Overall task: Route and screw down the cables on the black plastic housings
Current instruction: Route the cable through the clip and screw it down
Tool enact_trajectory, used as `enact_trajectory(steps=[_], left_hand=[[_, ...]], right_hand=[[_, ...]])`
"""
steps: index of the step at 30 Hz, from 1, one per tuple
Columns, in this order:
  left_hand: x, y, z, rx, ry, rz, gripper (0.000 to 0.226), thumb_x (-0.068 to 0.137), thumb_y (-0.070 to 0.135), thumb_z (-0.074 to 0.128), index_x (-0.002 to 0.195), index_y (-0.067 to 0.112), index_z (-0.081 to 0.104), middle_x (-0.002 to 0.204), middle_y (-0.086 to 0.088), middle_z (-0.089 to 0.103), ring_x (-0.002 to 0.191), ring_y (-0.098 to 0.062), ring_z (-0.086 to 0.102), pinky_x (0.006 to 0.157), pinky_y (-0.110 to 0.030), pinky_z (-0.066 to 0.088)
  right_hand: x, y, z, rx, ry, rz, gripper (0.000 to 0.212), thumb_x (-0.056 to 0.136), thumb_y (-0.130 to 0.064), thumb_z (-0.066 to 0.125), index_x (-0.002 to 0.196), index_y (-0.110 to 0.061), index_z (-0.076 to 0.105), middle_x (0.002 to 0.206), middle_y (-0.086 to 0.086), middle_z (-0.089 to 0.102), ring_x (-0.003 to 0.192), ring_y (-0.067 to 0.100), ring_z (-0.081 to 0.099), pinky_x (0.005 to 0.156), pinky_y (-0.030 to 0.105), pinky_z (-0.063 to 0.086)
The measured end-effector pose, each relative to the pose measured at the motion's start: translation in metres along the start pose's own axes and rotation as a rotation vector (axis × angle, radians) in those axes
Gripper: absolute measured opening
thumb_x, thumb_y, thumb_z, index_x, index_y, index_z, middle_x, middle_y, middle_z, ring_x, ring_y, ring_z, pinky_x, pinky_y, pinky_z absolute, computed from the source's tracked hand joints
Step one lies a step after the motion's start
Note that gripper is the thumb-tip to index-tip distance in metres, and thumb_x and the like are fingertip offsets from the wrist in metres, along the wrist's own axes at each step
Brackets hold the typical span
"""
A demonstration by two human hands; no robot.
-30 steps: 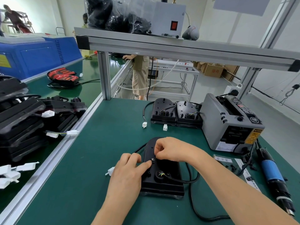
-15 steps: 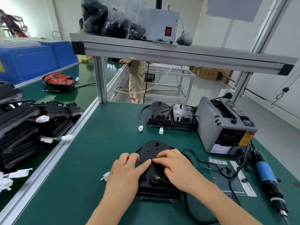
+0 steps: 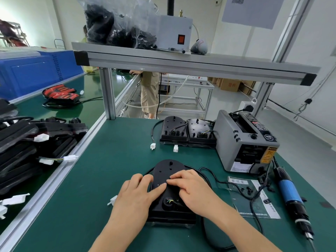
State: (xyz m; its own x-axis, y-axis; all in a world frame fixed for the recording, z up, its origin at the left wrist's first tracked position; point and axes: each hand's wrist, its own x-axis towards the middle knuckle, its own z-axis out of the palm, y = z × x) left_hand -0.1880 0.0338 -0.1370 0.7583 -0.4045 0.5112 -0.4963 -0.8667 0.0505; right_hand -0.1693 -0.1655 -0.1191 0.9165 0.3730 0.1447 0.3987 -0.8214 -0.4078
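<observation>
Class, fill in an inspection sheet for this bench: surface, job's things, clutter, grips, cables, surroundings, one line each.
Surface: green bench mat, aluminium-edged.
Job's things: black housing under both hands; two more housings at the back; blue screwdriver lying at right.
Clutter: grey tape dispenser; paper sheet with small black parts.
Grips: left hand and right hand rest on the housing, fingers fairly straight.
Cables: black cable loops right from the housing; white connector lies left of it.
Surroundings: overhead shelf with bagged black parts; stacked housings on the left conveyor; a person standing beyond.
</observation>
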Motion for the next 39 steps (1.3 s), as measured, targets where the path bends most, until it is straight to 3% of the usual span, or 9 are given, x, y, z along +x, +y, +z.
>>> enact_trajectory(steps=[9, 12, 19, 22, 24, 27, 30, 34, 39], left_hand=[[0.002, -0.010, -0.006, -0.076, -0.009, -0.001, 0.081, 0.034, -0.006, 0.081, 0.103, 0.035, 0.074, 0.088, 0.003, 0.064, 0.086, -0.016, 0.039, 0.056, -0.027, 0.048], [0.006, -0.011, -0.007, -0.031, -0.004, -0.033, 0.081, 0.031, -0.004, 0.083, 0.102, 0.035, 0.074, 0.084, 0.005, 0.064, 0.082, -0.018, 0.052, 0.055, -0.027, 0.050], [0.003, -0.009, -0.003, -0.010, -0.041, -0.040, 0.080, 0.030, 0.002, 0.082, 0.102, 0.037, 0.074, 0.083, 0.004, 0.064, 0.082, -0.017, 0.040, 0.055, -0.029, 0.051], [0.005, -0.010, -0.006, -0.031, -0.160, -0.049, 0.074, 0.060, 0.007, 0.076, 0.123, 0.044, 0.060, 0.106, 0.006, 0.058, 0.096, -0.017, 0.052, 0.077, -0.029, 0.048], [0.009, -0.020, -0.003, -0.140, -0.226, -0.125, 0.060, 0.092, 0.010, 0.047, 0.140, 0.045, 0.039, 0.126, 0.010, 0.042, 0.115, -0.014, 0.038, 0.095, -0.024, 0.034], [0.013, -0.036, -0.003, -0.184, -0.222, -0.434, 0.039, 0.100, 0.032, 0.038, 0.139, 0.031, 0.043, 0.126, 0.009, 0.042, 0.116, -0.012, 0.039, 0.090, -0.027, 0.042], [0.012, -0.050, -0.009, 0.021, -0.441, -0.600, 0.038, 0.093, 0.055, 0.043, 0.115, 0.026, 0.053, 0.113, 0.007, 0.050, 0.107, -0.014, 0.049, 0.075, -0.029, 0.046], [0.008, -0.048, -0.009, -0.062, -0.567, -0.634, 0.022, 0.088, 0.047, 0.055, 0.088, 0.025, 0.050, 0.094, 0.007, 0.057, 0.093, -0.015, 0.057, 0.068, -0.027, 0.042], [0.005, -0.029, -0.011, -0.752, -0.479, -0.838, 0.023, 0.084, 0.038, 0.064, 0.075, 0.017, 0.058, 0.055, 0.005, 0.059, 0.041, -0.012, 0.055, 0.048, -0.019, 0.043]], right_hand=[[0.000, 0.004, 0.002, 0.034, -0.014, 0.018, 0.055, 0.087, -0.001, 0.041, 0.131, -0.030, 0.058, 0.130, -0.022, 0.048, 0.123, 0.003, 0.031, 0.105, 0.011, 0.015], [0.001, 0.005, 0.003, 0.069, -0.018, 0.040, 0.055, 0.087, 0.001, 0.041, 0.128, -0.030, 0.059, 0.122, -0.030, 0.044, 0.122, 0.001, 0.031, 0.102, 0.006, 0.013], [0.000, 0.005, 0.002, 0.087, -0.024, 0.046, 0.054, 0.088, 0.001, 0.041, 0.128, -0.031, 0.059, 0.115, -0.038, 0.037, 0.116, -0.005, 0.029, 0.102, 0.005, 0.013], [-0.002, 0.004, 0.002, 0.089, -0.021, 0.041, 0.052, 0.090, -0.001, 0.042, 0.128, -0.032, 0.059, 0.116, -0.038, 0.037, 0.117, -0.006, 0.028, 0.106, 0.010, 0.015], [-0.005, 0.003, 0.000, 0.111, -0.033, 0.041, 0.046, 0.093, -0.006, 0.044, 0.128, -0.033, 0.059, 0.117, -0.041, 0.035, 0.120, -0.008, 0.027, 0.108, 0.012, 0.016], [-0.015, 0.002, -0.005, 0.146, -0.048, 0.046, 0.035, 0.097, -0.021, 0.047, 0.128, -0.035, 0.058, 0.118, -0.043, 0.035, 0.124, -0.011, 0.027, 0.107, 0.012, 0.018], [-0.032, 0.002, -0.012, 0.187, -0.062, 0.094, 0.036, 0.093, -0.043, 0.053, 0.130, -0.039, 0.054, 0.122, -0.041, 0.036, 0.126, -0.017, 0.023, 0.109, 0.015, 0.021], [-0.056, -0.001, -0.020, 0.154, -0.145, 0.161, 0.067, 0.076, -0.067, 0.059, 0.137, -0.047, 0.037, 0.132, -0.043, 0.023, 0.128, -0.021, 0.009, 0.113, 0.021, 0.018], [-0.064, -0.008, -0.017, -0.059, -0.190, 0.248, 0.079, 0.081, -0.069, 0.051, 0.146, -0.049, 0.010, 0.150, -0.030, 0.007, 0.143, -0.003, 0.002, 0.117, 0.027, 0.008]])
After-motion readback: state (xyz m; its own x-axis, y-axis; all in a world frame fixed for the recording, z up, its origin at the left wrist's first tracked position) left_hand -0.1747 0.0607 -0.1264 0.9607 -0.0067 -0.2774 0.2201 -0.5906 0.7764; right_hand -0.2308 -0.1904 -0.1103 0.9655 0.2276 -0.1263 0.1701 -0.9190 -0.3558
